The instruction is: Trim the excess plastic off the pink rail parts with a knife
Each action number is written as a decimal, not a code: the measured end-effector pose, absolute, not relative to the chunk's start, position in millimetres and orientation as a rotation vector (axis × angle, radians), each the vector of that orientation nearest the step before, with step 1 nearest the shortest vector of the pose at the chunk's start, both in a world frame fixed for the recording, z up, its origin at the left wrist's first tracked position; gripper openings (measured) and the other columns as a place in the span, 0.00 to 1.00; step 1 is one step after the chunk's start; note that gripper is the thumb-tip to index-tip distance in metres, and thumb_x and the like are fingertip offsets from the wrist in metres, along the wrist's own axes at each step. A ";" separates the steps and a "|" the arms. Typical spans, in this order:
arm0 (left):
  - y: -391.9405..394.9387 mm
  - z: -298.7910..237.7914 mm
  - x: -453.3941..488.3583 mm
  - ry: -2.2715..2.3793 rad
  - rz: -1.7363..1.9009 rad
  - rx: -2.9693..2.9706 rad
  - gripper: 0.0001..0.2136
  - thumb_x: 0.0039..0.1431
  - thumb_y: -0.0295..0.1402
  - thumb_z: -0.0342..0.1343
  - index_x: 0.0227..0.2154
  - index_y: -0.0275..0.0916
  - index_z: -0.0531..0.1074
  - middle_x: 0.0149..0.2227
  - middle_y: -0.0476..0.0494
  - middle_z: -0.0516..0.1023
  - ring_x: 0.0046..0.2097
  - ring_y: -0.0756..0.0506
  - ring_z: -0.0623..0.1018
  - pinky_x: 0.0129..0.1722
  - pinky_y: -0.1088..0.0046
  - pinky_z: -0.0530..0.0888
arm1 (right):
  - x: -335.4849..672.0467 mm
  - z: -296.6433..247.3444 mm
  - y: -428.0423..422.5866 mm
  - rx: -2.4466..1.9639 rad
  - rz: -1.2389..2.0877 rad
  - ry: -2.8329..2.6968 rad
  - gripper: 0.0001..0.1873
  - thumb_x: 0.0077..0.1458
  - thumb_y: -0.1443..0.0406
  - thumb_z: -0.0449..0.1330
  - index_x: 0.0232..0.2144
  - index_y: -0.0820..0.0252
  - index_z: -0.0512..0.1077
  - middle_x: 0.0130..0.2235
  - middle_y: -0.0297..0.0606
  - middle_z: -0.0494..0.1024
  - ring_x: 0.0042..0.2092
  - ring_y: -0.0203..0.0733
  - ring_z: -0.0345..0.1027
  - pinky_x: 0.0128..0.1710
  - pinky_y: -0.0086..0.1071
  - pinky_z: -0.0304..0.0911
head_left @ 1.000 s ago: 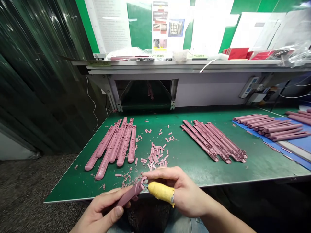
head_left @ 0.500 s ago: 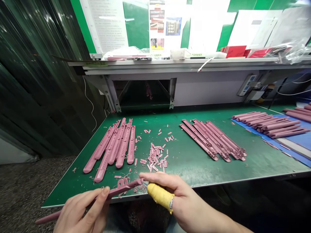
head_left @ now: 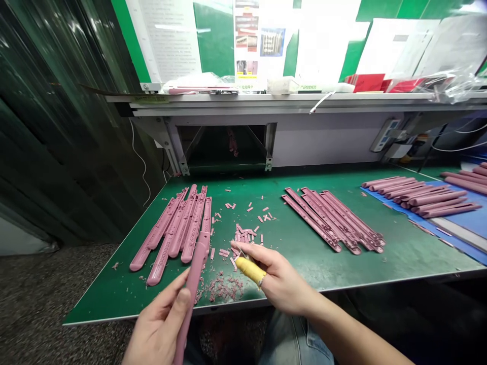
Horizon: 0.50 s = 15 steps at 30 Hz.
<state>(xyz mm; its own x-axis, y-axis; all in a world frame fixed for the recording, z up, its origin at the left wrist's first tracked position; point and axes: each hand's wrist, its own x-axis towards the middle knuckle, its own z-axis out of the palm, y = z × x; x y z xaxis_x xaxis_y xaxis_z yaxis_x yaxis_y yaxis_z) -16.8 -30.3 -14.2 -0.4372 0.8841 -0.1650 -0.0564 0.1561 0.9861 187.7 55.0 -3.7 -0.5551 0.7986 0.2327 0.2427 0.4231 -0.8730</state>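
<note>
The long pink part (head_left: 195,274) slants upright over the near edge of a green table (head_left: 342,271), left of centre, its lower end below the tabletop line. Across the back runs a metal-edged shelf (head_left: 289,103), with papers (head_left: 173,45) on a green board behind it. Below the shelf, a dark rectangular opening (head_left: 228,165) shows a few pink pieces inside.

On the table lie three groups of similar long pink parts: a loose cluster (head_left: 184,223) at left, a slanting row (head_left: 331,218) right of centre, and a row (head_left: 429,195) at far right on a blue sheet (head_left: 472,220).

The person's left hand (head_left: 160,319) grips the long pink part, thumb along its face and fingers behind. The right hand (head_left: 279,279) is to its right, apart from it, index finger extended, and a yellow wrap (head_left: 249,270) covering the thumb. Finger and thumb are close together; whatever lies between them cannot be made out.

Smallest are flat pink chips (head_left: 245,233) around the right fingertips and curly shavings (head_left: 224,288) near the front edge.
</note>
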 end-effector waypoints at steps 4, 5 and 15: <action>-20.2 -23.4 -3.2 1.359 1.262 0.374 0.26 0.42 0.49 0.66 0.43 0.39 0.75 0.17 0.58 0.58 0.16 0.56 0.56 0.13 0.81 0.56 | 181.2 -23.2 58.8 -0.813 0.947 -2.127 0.20 0.67 0.63 0.46 0.59 0.51 0.62 0.38 0.34 0.76 0.36 0.35 0.68 0.38 0.28 0.63; -19.1 -27.5 -1.0 1.334 1.249 0.320 0.27 0.41 0.49 0.66 0.44 0.40 0.75 0.17 0.59 0.56 0.16 0.57 0.55 0.13 0.82 0.55 | 178.4 -25.5 59.7 -0.851 0.844 -2.160 0.18 0.66 0.63 0.47 0.57 0.54 0.63 0.38 0.35 0.76 0.35 0.36 0.68 0.37 0.29 0.63; -19.9 -40.6 6.9 1.246 1.229 0.384 0.17 0.36 0.44 0.70 0.26 0.38 0.75 0.12 0.59 0.54 0.13 0.57 0.53 0.11 0.80 0.51 | 157.3 -15.5 75.3 -1.116 0.026 -2.470 0.17 0.58 0.53 0.58 0.26 0.58 0.63 0.25 0.31 0.69 0.24 0.34 0.56 0.22 0.30 0.42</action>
<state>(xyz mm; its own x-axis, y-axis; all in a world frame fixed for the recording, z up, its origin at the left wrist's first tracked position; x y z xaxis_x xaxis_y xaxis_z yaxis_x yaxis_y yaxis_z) 6.9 -19.9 -40.6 -0.1630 0.8508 -0.4997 -0.4876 0.3708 0.7904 157.3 75.3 -15.5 -0.5853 0.7200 0.3729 0.7120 0.6764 -0.1884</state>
